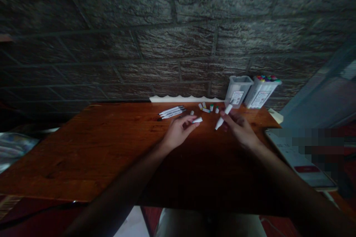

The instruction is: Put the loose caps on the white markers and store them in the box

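Between the thumb and fingers of my left hand (179, 129) is a small white marker cap (197, 120). My right hand (239, 127) grips a white marker (220, 121) held at a slant, its dark tip pointing down and left. The two hands are apart, above the wooden table (111, 148). Several uncapped white markers (171, 112) lie side by side just beyond my left hand. Several loose caps (206, 110), some with green or yellow ends, are scattered between and behind the hands.
A clear plastic bin (241, 81) stands at the table's back right, beside a second bin (258, 94) full of colourful-ended markers. A white wavy-edged strip (183, 99) runs along the stone-block wall (155, 44). To the right lies a flat pale device (294, 159), partly blurred out.
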`<action>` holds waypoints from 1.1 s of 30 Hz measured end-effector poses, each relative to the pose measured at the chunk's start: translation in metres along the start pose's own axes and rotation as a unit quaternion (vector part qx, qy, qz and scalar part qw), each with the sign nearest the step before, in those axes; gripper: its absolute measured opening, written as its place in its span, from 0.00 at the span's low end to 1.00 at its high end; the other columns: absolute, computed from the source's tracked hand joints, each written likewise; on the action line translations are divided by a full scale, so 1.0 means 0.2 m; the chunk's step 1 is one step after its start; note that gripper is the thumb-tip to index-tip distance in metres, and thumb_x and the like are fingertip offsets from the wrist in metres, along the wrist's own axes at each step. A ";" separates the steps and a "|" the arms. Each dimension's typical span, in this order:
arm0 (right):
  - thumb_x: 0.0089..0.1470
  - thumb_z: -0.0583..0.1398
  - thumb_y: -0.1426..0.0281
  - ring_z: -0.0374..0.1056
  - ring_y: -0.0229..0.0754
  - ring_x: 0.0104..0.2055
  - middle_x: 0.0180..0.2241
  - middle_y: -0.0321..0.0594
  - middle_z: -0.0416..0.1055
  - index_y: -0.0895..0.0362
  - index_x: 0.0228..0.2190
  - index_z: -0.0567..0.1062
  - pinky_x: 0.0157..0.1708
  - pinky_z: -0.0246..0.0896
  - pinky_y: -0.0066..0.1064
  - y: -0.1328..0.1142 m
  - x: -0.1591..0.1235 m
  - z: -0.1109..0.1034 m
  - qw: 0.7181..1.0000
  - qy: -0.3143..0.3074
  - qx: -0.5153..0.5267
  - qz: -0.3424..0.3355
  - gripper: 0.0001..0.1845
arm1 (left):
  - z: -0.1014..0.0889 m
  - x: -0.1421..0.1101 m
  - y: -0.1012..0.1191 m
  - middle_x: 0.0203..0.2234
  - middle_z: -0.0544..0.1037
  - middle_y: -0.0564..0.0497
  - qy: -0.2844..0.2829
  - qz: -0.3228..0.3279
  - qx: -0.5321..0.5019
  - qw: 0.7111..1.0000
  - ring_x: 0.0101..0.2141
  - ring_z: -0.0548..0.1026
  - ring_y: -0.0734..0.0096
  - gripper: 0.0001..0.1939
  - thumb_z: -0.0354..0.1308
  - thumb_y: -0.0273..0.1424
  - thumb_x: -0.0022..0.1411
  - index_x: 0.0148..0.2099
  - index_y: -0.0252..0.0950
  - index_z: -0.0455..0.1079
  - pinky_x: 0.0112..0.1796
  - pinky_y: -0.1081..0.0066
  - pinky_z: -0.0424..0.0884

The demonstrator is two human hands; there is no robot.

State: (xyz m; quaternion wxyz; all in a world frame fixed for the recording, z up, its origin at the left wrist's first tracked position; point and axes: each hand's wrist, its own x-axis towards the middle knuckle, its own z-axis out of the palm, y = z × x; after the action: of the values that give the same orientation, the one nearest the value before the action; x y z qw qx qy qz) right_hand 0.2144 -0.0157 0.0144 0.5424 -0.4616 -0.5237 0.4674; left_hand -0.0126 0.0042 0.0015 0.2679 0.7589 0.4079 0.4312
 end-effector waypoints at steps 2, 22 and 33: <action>0.49 0.63 0.52 0.54 0.33 0.19 0.20 0.29 0.60 0.53 0.42 0.71 0.19 0.51 0.28 -0.01 -0.01 0.01 1.000 -0.025 0.001 0.002 0.24 | -0.01 0.01 -0.01 0.29 0.79 0.51 0.009 0.000 0.003 1.000 0.26 0.70 0.73 0.14 0.60 0.38 0.60 0.45 0.37 0.76 0.30 0.73 0.64; 0.53 0.59 0.49 0.51 0.32 0.20 0.23 0.35 0.66 0.56 0.26 0.72 0.18 0.44 0.28 -0.05 -0.04 0.04 0.999 -0.016 0.002 -0.032 0.22 | 0.05 -0.01 -0.01 0.35 0.81 0.48 -0.032 0.019 -0.067 0.997 0.33 0.76 0.70 0.10 0.64 0.33 0.57 0.41 0.35 0.75 0.37 0.70 0.71; 0.49 0.61 0.49 0.55 0.33 0.21 0.19 0.33 0.64 0.59 0.25 0.76 0.20 0.46 0.27 -0.01 -0.05 0.06 0.992 -0.038 -0.122 -0.002 0.24 | 0.03 -0.03 0.02 0.29 0.78 0.52 -0.007 0.113 0.039 0.993 0.26 0.72 0.77 0.11 0.63 0.31 0.58 0.45 0.35 0.74 0.29 0.76 0.68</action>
State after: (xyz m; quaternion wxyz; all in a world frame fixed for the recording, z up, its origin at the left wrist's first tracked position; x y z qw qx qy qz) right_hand 0.2027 -0.0260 0.0145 0.4623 -0.5052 -0.5981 0.4163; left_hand -0.0075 -0.0035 -0.0001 0.1906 0.8131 0.3340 0.4371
